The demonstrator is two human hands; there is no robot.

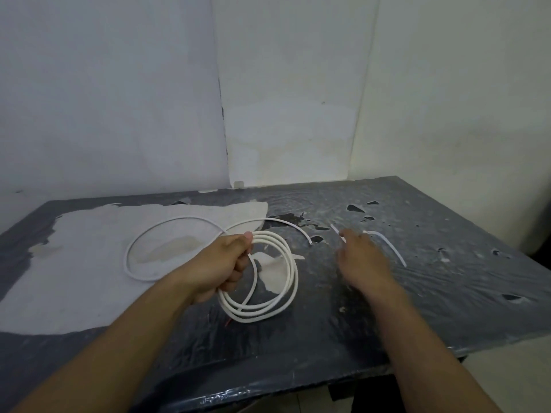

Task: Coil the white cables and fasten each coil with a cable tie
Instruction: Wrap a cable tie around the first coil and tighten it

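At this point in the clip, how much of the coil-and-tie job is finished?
Done: several loops of white cable are gathered in the left hand, which grips them. In hand: the right hand reaches toward the cable ties lying on the table. Left: one wide loop and the cable end lie uncoiled, and no tie is on the coil yet.

A: What's the table (417,308) like?
B: Dark, under wrinkled clear film, with a big pale worn patch (74,263) on the left.
A: What lies on it?
B: A loose white cable loop (131,248) over the patch, and two cable ties (390,248) on the right, near each other
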